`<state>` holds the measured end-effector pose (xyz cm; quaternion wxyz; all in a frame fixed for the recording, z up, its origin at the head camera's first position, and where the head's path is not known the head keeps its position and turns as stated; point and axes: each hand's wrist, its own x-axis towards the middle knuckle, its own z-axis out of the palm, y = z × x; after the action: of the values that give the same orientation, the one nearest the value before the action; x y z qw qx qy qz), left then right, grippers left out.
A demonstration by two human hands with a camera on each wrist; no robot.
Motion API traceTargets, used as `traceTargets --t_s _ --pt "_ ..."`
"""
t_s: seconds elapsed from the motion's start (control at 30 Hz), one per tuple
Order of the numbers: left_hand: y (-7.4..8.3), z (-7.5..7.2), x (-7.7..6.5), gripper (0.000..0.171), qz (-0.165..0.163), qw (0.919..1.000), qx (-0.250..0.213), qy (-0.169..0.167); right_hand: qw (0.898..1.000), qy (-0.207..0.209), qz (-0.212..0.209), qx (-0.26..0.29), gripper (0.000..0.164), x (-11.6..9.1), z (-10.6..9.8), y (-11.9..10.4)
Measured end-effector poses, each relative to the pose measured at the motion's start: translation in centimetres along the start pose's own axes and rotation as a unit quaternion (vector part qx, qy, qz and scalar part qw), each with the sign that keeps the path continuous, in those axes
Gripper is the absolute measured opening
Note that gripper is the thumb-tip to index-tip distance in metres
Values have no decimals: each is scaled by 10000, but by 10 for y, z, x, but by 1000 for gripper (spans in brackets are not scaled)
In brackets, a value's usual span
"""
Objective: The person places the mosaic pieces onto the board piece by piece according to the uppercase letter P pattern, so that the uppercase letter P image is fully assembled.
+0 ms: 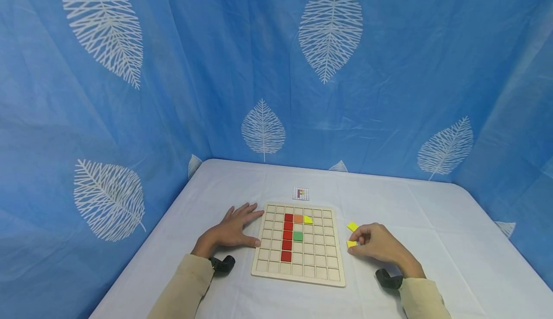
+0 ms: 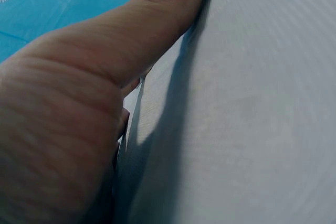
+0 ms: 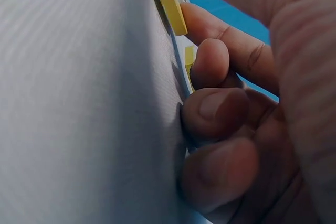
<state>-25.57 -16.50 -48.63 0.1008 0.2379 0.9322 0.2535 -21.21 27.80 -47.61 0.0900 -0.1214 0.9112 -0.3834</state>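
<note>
Staged tabletop booth, leaf-print blue backdrop (image 1: 173,93)

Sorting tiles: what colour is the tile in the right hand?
Yellow tile, pinched by the right hand; clearest in head view.

A small flat yellow tile (image 1: 352,244) lies on the white cloth, right of the wooden board.

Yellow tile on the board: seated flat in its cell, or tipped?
Tipped. In the head view the yellow tile sits skewed beside the orange tile, its edges off the grid lines of the board.
</note>
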Motion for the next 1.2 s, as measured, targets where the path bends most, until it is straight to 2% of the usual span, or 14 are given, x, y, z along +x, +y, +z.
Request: traceTargets --t_s 0.3,0.67,1.0,1.2 --pt "1 0 -1 97 -21 10000 -60 10 9999 52 117 91 31 1 0 0" --pt "0 1 2 99 -118 9999 33 -22 9991 346 -45 -221 27 -1 1 -10" --pt "2 -2 0 98 -100 9999 -10 -41 9923 846 -842 -319 22 -1 2 -24" --pt "2 -1 0 99 -127 9999 -60 -5 9898 918 -1026 -363 21 0 2 -33"
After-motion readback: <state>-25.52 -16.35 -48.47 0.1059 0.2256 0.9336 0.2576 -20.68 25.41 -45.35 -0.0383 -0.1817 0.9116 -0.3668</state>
